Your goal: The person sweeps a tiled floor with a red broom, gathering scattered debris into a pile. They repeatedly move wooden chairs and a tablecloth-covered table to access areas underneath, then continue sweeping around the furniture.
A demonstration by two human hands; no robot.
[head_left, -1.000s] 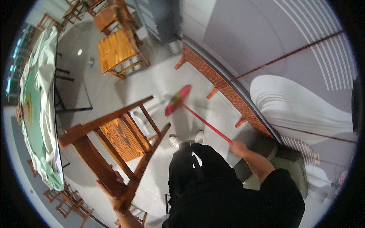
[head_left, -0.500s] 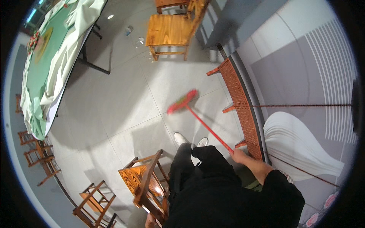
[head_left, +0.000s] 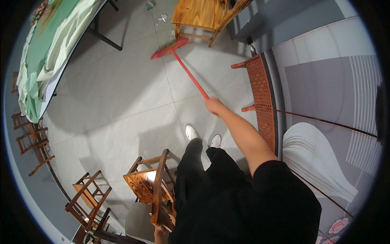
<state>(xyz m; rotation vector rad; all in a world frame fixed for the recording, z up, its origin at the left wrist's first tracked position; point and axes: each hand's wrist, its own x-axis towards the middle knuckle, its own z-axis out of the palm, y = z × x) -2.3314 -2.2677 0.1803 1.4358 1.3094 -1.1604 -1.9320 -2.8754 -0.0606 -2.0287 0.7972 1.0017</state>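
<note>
My right hand (head_left: 215,106) is closed around the red handle of a broom (head_left: 189,75), with my arm stretched forward. The broom's red head lies across the grey tiled floor, just in front of a light wooden chair (head_left: 197,14). Small bits of litter (head_left: 162,18) lie on the tiles beyond the head. Low at the bottom edge, my left hand (head_left: 161,234) is against a darker wooden chair (head_left: 140,185) standing at my left leg. Its fingers are mostly hidden, so its grip does not show.
A table with a green top and bunched pale cloth (head_left: 61,53) stands at the far left. A woven reddish-brown bench (head_left: 262,97) runs along the right wall. More wooden chairs (head_left: 89,199) stand at lower left. A grey seat (head_left: 140,221) is behind the near chair.
My right arm has reached forward, carrying the broom head away from my feet toward the light chair and litter. The view has tilted nearer. My left hand stays by the near chair.
</note>
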